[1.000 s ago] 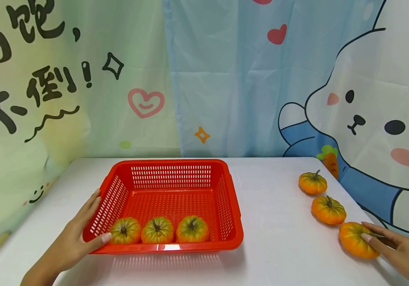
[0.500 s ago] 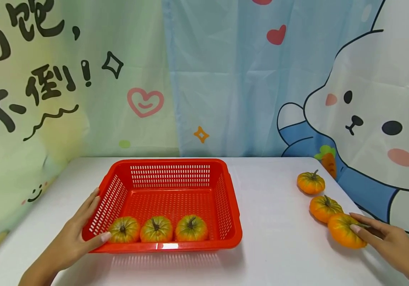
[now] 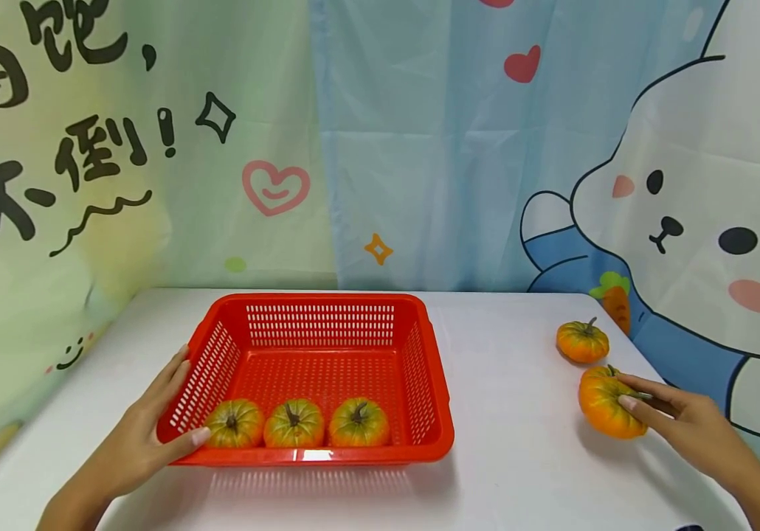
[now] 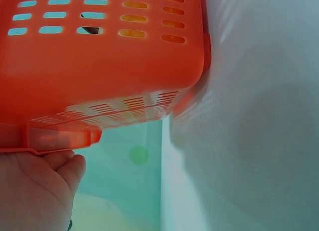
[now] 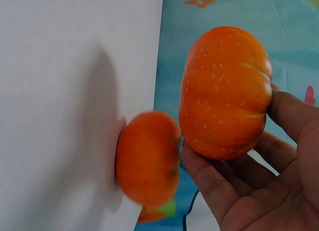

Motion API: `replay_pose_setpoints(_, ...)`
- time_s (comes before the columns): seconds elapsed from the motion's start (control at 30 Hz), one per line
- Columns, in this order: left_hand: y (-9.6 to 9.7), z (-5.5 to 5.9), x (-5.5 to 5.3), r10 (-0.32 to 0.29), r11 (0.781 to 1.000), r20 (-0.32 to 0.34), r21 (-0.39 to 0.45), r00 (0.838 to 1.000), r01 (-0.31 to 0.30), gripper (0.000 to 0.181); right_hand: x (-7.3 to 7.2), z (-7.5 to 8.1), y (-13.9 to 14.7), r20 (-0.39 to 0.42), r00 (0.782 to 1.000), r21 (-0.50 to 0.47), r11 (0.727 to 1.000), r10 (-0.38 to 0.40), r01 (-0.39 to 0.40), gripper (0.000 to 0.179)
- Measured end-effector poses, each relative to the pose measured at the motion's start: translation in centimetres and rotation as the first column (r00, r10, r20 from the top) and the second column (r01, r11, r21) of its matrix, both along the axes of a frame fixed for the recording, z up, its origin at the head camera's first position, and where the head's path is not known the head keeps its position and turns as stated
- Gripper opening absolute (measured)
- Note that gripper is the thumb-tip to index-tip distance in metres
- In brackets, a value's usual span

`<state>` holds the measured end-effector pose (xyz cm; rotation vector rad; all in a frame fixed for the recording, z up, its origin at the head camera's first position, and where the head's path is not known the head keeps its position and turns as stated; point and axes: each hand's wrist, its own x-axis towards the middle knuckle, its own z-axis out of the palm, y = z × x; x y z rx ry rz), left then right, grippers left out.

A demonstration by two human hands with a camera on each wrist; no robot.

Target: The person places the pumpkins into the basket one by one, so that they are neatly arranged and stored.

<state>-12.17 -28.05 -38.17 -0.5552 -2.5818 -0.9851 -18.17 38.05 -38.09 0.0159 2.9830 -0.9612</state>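
Observation:
My right hand (image 3: pixel 692 424) pinches a small orange pumpkin (image 3: pixel 602 409) between thumb and fingers. In the right wrist view this pumpkin (image 5: pixel 224 91) is held above the white table, and another pumpkin (image 5: pixel 148 159) sits on the table beyond it. From the head, the held one overlaps the middle pumpkin of the right-hand row and hides most of it. A further pumpkin (image 3: pixel 582 341) rests behind. My left hand (image 3: pixel 130 435) grips the red plastic basket (image 3: pixel 320 459) at its front left corner, thumb over the rim, fingers along the outer side.
Three yellow-green pumpkins, the middle one (image 3: pixel 294 423) among them, line the basket's front wall inside. The white table (image 3: pixel 506 442) ends at a printed curtain (image 3: pixel 387 147) behind. A small dark object (image 3: pixel 690 527) shows at the bottom edge.
My right hand has lifted the nearest pumpkin off the table and carried it left and away from me, over the middle one. The left hand and basket have stayed put.

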Motion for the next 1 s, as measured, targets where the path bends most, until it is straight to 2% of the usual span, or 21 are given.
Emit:
replay_pose_setpoints(0.5, 0.1, 0.1, 0.0, 0.006, 1.0, 0.018, 0.002, 1.0, -0.006, 0.094, -1.5, 0.3, -4.8, -0.04, 0.989, -0.104, 0.983, 0.145, -0.149, 0.056)
replay_pose_setpoints(0.6, 0.1, 0.1, 0.0, 0.012, 1.0, 0.024, 0.001, 1.0, -0.012, 0.094, -1.7, 0.4, -5.7, -0.068, 0.979, -0.099, 0.975, 0.193, -0.199, 0.051)
replay_pose_setpoints(0.73, 0.2, 0.1, 0.1, 0.035, 0.999, 0.035, -0.014, 0.999, -0.034, 0.093, -2.1, 0.5, -6.9, -0.132, 0.952, -0.083, 0.954, 0.277, -0.289, 0.043)
replay_pose_setpoints(0.83, 0.2, 0.1, 0.1, 0.04, 0.999, 0.038, -0.017, 0.999, -0.039, 0.092, -2.3, 0.7, -7.6, -0.154, 0.939, -0.098, 0.941, 0.308, -0.325, 0.041)
replay_pose_setpoints(1.0, 0.2, 0.2, 0.1, 0.029, 1.0, 0.038, -0.011, 0.999, -0.028, 0.093, -2.6, 1.3, -8.3, -0.137, 0.942, -0.094, 0.943, 0.307, -0.32, 0.044)
